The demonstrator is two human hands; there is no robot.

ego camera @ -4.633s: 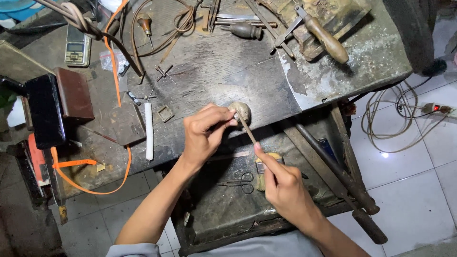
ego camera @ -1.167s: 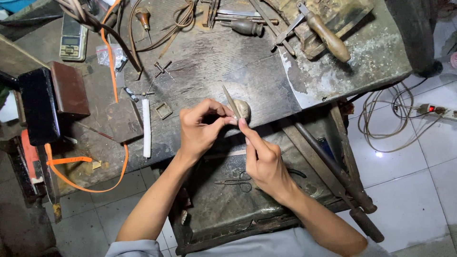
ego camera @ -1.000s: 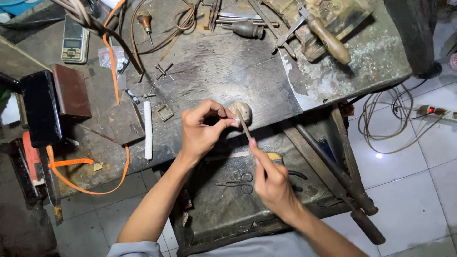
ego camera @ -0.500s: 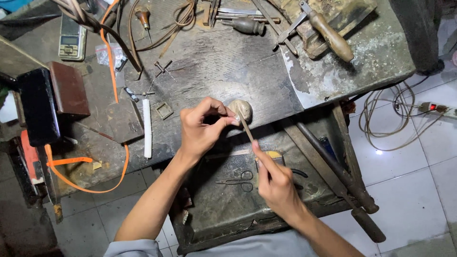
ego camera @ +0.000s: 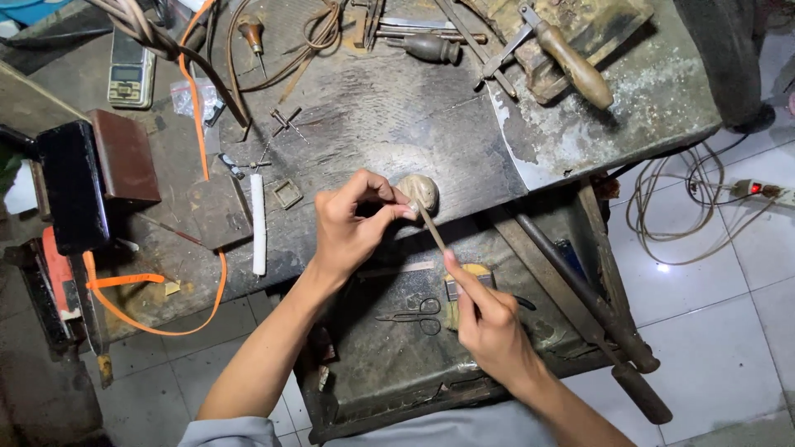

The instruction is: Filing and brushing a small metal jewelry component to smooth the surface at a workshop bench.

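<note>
My left hand (ego camera: 352, 223) pinches something very small between thumb and fingertips against a worn wooden peg (ego camera: 424, 190) at the front edge of the dark workbench (ego camera: 373, 116). The pinched piece is too small to make out. My right hand (ego camera: 489, 319) grips the near end of a thin metal file (ego camera: 431, 228), whose far tip rests at the fingertips of the left hand. Both hands hover above an open metal drawer (ego camera: 389, 356) under the bench.
Small scissors (ego camera: 410, 314) lie in the drawer. A white stick (ego camera: 259, 223), a small square frame (ego camera: 288, 195), a pocket scale (ego camera: 130, 70), an orange hose (ego camera: 195, 124), a black box (ego camera: 74, 186) and wooden-handled tools (ego camera: 571, 62) cover the bench. Cables and a power strip (ego camera: 758, 189) lie on the tiled floor.
My right hand has slid the file back toward me from its forward position at the peg. My left hand has stayed pinched at the peg.
</note>
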